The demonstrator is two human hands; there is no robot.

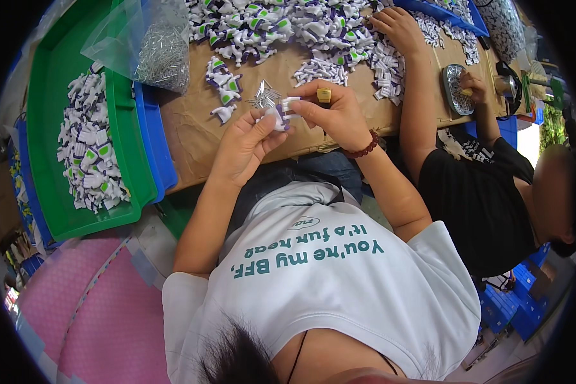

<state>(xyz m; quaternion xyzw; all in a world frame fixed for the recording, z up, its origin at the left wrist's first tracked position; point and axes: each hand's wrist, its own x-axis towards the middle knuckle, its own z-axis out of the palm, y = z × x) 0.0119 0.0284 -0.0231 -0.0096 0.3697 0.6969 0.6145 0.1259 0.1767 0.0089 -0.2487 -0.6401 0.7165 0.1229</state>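
Close over the front edge of the brown-covered table, my left hand is closed on a small white and purple toy figure body. My right hand pinches a small white plastic toy part against the body's right side; its exact shape is partly covered by the fingers. Yellow tape wraps one right finger, and a dark red bead bracelet circles that wrist. Just beyond my hands lies a little heap of metal pins. Several toy bodies with green patches lie left of the pins.
A green tray of toy bodies stands left, beside a clear bag of metal pins. Large piles of white, purple and green toy parts cover the table's far side. At right, a co-worker's hand is at a dish of pins.
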